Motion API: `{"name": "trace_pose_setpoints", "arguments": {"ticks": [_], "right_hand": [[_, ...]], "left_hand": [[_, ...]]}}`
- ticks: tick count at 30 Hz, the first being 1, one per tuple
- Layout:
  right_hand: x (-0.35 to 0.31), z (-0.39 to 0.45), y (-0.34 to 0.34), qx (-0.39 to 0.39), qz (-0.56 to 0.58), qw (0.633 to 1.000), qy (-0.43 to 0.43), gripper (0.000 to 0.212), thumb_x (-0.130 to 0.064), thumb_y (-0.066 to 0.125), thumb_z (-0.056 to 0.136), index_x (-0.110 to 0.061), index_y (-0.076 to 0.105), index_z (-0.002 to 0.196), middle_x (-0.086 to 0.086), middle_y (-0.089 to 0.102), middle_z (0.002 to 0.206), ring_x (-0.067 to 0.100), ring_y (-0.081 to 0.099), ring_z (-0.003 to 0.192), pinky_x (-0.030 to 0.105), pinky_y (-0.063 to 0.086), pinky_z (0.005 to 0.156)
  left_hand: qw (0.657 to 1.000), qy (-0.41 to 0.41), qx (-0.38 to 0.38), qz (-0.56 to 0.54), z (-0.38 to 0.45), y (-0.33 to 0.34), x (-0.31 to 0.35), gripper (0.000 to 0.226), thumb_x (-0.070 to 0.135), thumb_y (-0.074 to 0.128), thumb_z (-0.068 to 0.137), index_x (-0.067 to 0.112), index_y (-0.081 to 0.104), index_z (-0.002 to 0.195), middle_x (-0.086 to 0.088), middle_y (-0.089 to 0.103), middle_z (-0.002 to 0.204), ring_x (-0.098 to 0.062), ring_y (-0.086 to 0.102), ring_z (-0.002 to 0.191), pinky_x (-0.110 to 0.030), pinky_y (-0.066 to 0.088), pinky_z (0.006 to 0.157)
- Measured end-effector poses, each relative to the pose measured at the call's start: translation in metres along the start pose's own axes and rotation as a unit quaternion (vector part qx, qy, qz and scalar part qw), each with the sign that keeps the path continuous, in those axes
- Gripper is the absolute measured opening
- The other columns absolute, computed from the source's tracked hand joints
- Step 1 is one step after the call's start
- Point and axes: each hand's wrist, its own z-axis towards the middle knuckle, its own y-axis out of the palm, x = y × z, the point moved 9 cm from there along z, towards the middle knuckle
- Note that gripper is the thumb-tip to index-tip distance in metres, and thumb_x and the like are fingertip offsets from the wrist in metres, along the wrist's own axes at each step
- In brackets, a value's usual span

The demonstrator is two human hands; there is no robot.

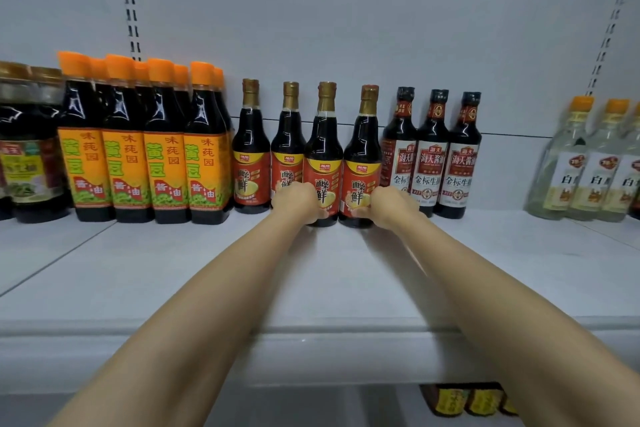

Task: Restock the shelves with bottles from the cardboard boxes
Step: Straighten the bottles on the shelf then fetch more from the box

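Both my arms reach onto a white shelf point(242, 281). My left hand point(297, 202) grips the base of a dark soy sauce bottle with a red label and gold cap point(323, 149). My right hand point(391, 206) grips the base of a matching bottle point(362, 156) beside it. Both bottles stand upright on the shelf, a little in front of two more of the same kind point(251, 149) to their left. No cardboard box is in view.
Orange-capped soy bottles point(145, 156) and dark jars point(27, 149) fill the shelf's left. Three black-capped bottles point(431, 156) stand right of my hands, clear vinegar bottles point(588, 163) at far right. Bare shelf lies in front of the rows. Bottle tops point(467, 399) show on the shelf below.
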Motion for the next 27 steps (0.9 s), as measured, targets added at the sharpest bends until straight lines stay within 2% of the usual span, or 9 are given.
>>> {"name": "trace_pose_setpoints", "arguments": {"ticks": [7,19,22,27], "right_hand": [[-0.004,0.016,0.006,-0.008,-0.025,0.999,0.022,0.054,-0.053,0.047,0.094,-0.009,0.053,0.125,0.009,0.059,0.119,0.029,0.056,0.110,0.036,0.041,0.080],[0.000,0.031,0.014,-0.021,-0.021,0.999,0.037,0.050,-0.050,0.046,0.097,-0.009,0.054,0.124,0.009,0.058,0.121,0.030,0.056,0.110,0.037,0.043,0.084],[-0.001,0.033,0.018,-0.006,-0.033,0.999,0.015,0.040,-0.041,0.045,0.100,-0.009,0.053,0.124,0.010,0.058,0.119,0.031,0.056,0.109,0.039,0.045,0.086],[-0.002,0.033,0.025,0.023,-0.025,0.999,-0.011,0.034,-0.033,0.039,0.102,-0.012,0.048,0.127,0.012,0.058,0.121,0.033,0.055,0.109,0.037,0.039,0.076]], "left_hand": [[0.998,-0.004,-0.045,0.046,0.021,0.007,0.002,0.056,0.047,0.057,0.091,0.006,0.048,0.128,-0.010,0.056,0.124,-0.030,0.054,0.112,-0.037,0.046,0.088],[0.996,-0.012,-0.034,0.080,0.040,0.026,0.011,0.049,0.045,0.043,0.098,0.008,0.048,0.131,-0.012,0.053,0.130,-0.032,0.047,0.121,-0.037,0.043,0.089],[0.996,-0.018,-0.026,0.079,0.038,0.030,0.011,0.048,0.042,0.039,0.100,0.010,0.042,0.136,-0.013,0.052,0.131,-0.031,0.047,0.121,-0.035,0.041,0.085],[0.995,-0.022,-0.022,0.092,0.035,0.036,0.010,0.045,0.034,0.037,0.102,0.014,0.036,0.142,-0.011,0.053,0.129,-0.030,0.052,0.116,-0.035,0.038,0.076]]}}
